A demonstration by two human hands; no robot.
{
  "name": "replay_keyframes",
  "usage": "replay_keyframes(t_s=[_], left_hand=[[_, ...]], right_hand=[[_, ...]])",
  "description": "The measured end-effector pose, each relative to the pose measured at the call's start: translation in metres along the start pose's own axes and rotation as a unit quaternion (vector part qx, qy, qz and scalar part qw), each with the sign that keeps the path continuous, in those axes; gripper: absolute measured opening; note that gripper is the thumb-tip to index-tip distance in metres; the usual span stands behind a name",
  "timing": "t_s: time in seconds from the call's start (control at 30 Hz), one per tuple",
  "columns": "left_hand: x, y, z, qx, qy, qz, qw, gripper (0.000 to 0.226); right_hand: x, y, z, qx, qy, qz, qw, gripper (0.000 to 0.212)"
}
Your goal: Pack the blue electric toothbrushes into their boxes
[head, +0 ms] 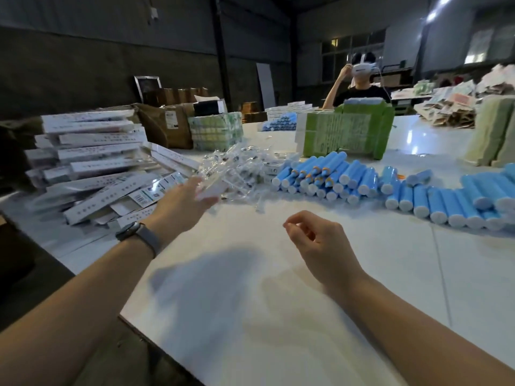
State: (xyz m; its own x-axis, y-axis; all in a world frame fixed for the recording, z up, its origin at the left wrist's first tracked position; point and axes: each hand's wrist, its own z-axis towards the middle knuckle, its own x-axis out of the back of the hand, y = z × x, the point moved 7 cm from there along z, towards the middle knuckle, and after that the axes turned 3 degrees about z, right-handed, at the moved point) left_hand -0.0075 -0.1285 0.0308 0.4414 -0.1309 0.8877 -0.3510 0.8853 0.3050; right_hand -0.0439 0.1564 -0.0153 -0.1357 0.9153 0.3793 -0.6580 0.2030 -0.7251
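Blue toothbrushes [331,179] lie heaped beyond the loosely curled, unladen right hand [320,243], while the left hand [184,203], blurred, apparently pinches a clear packet [211,190] just beside the white boxes [92,162].

1. There is only one view. The camera sits on the person's head.
2. It looks forward and down over a white table [278,316].
3. It is close to the two arms, which reach in from the bottom edge.
4. The far room looks dark and maybe a bit blurry.
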Motion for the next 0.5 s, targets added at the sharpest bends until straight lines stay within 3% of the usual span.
replay_keyframes(t_s=[0.1,0.2,0.3,0.43,0.47,0.5], left_hand=[[0.009,0.087,-0.014,-0.106,0.051,-0.184,0.976,0.043],[-0.010,0.152,-0.036,-0.157,-0.002,-0.413,0.897,0.018],[-0.037,0.188,-0.055,-0.138,-0.054,-0.595,0.790,0.026],[-0.062,0.194,-0.067,-0.078,-0.098,-0.750,0.649,0.060],[-0.062,0.191,-0.068,-0.086,-0.095,-0.763,0.634,0.062],[-0.059,0.188,-0.068,-0.106,-0.077,-0.754,0.644,0.057]], right_hand=[[0.013,-0.004,0.007,-0.018,0.048,0.073,0.996,0.007],[0.029,-0.007,0.013,-0.039,0.105,0.151,0.982,0.020],[0.035,-0.006,0.014,-0.064,0.105,0.206,0.971,0.031],[0.036,-0.009,0.011,-0.030,0.094,0.121,0.988,0.045],[0.035,-0.011,0.011,-0.017,0.090,0.107,0.990,0.047],[0.034,-0.012,0.011,-0.008,0.084,0.097,0.992,0.049]])
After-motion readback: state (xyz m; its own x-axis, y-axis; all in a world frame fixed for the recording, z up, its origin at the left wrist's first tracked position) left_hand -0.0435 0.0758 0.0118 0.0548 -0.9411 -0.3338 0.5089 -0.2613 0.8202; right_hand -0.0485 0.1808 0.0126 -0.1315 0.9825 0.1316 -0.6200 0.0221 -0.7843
